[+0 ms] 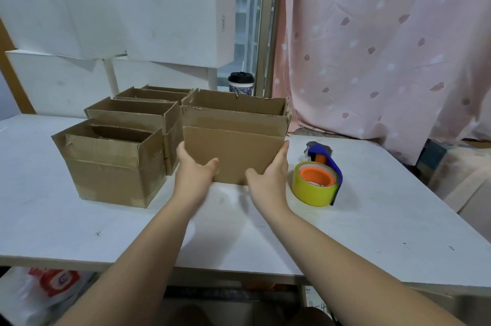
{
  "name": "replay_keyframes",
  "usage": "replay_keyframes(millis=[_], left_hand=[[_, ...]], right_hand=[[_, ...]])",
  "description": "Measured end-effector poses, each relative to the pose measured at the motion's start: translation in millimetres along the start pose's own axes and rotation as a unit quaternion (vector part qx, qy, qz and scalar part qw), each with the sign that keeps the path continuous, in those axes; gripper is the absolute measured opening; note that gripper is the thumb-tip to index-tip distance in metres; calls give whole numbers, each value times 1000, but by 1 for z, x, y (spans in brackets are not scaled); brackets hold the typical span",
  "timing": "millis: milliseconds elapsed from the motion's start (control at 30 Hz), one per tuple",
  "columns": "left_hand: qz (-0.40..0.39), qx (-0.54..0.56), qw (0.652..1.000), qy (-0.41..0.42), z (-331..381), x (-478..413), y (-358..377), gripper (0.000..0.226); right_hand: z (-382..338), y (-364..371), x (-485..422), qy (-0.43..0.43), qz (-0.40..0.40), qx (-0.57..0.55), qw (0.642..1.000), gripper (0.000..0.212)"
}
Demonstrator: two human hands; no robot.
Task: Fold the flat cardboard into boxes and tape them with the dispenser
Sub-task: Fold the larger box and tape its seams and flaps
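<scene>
Left hand (195,166): fingers straight, flat on left wall of open box (233,145), thumb splayed onto front face; nothing pinched.
Right hand (271,169): same pose on right wall, fingers straight, thumb low on front face.
Open box: upright on table (79,232), top flaps standing, at 12 o'clock of both wrists; tight beside finished boxes (111,166) at its 9 o'clock, contact unclear.
Step (judged): probably seating or lifting the box, squeezed between both palms; bottom seam hidden, taped or not cannot tell.
Doing it well: even pressure from both sides, kept low on walls to avoid buckling the corrugate; level travel; square to neighbours; clear of tape dispenser (318,179).
Tape dispenser: blue frame, yellow roll, orange hub, on its side at 3 o'clock of box, near right hand, not touching.
Finished boxes: one at 9 o'clock, more at 10–11, all open-topped.
Table: white, scuffed, few dark specks.
Room: white blocks (172,14) stacked at 11 o'clock; lidded cup (241,82) at 12; pink curtain (385,46) at 1–2; plastic bag (39,291) under table at 7.
</scene>
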State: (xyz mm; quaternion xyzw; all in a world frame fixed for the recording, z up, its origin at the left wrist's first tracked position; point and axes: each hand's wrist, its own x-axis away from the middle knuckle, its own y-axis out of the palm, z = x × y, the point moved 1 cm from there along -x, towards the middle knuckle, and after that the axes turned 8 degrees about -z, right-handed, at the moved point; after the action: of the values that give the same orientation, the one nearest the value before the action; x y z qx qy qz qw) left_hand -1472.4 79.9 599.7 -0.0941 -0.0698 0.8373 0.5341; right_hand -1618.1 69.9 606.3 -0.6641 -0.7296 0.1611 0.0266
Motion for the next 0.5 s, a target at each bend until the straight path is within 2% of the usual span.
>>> replay_keyframes(millis=[233, 400, 500], left_hand=[[0, 5, 999, -33, -13, -40, 16, 82], [14, -19, 998, -61, -18, -76, 20, 85], [21, 4, 998, -66, -22, -99, 22, 84]], right_hand=[[14, 18, -40, 29, 26, 43, 998, 100], [22, 29, -67, 12, 18, 76, 997, 101], [26, 32, -86, -2, 2, 99, 995, 101]])
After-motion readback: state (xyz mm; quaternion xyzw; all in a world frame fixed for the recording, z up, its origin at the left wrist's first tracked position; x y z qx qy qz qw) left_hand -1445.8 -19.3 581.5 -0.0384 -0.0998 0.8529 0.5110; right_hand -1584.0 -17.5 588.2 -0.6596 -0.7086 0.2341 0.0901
